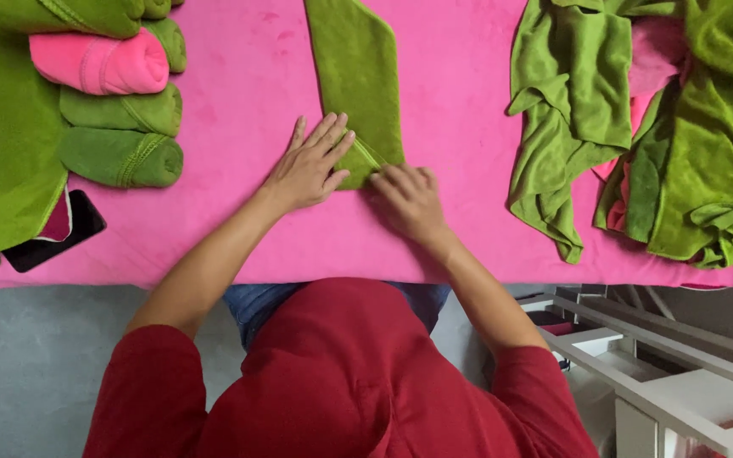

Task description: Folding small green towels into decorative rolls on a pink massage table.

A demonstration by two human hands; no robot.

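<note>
1. Where the near end of the folded green cloth meets both hands, the left hand lies flat and open, fingers spread, pressing the cloth's lower left corner, while the right hand has its fingers curled over the lower right corner, pinching the folded edge
2. From that grip the cloth runs away from the person as a long narrow strip, lying flat on the pink cover of the table
3. Left of the left hand, well apart, sits a stack of rolled cloths: green rolls and one pink roll above them
4. Further left, a large green sheet hangs over the table edge, with a dark phone partly under it
5. Right of the right hand, well apart, lies a loose heap of green and pink cloths
6. Nearer than the grip come the red sleeves, and to the right a white shelf unit stands on the floor
</note>
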